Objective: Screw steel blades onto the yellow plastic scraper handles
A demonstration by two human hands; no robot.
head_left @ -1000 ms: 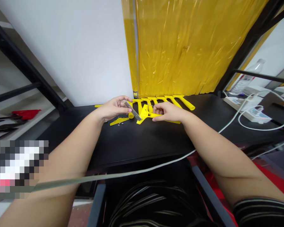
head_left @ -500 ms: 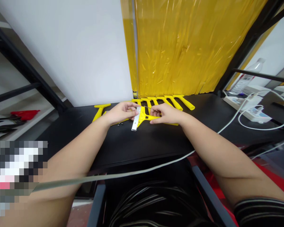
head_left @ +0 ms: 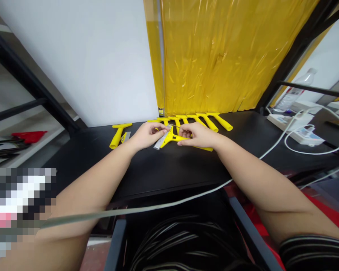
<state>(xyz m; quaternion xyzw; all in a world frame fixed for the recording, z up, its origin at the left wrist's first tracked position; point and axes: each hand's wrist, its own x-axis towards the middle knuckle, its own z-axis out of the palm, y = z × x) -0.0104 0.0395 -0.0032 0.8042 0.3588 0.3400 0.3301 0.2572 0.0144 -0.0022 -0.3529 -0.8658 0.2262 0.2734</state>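
Between my hands is a yellow scraper with a silver metal blade along its head. My left hand is closed on the blade end, thumb on top. My right hand wraps round the yellow handle, fingers curled; whether it also holds something small is hidden. Behind my hands lies a row of several yellow handles, partly covered by my fingers. Left of my left hand rest another yellow handle and a small yellow piece with a metal blade.
A white cable crosses in front of me over my left forearm. At the right stand a white power strip with cords and a plastic bottle. A yellow film-covered panel and a white panel back the black tabletop.
The scraper has turned in my hands, its blade now slanting more and catching less light. My left hand has shifted slightly, uncovering the small bladed piece beside the left handle.
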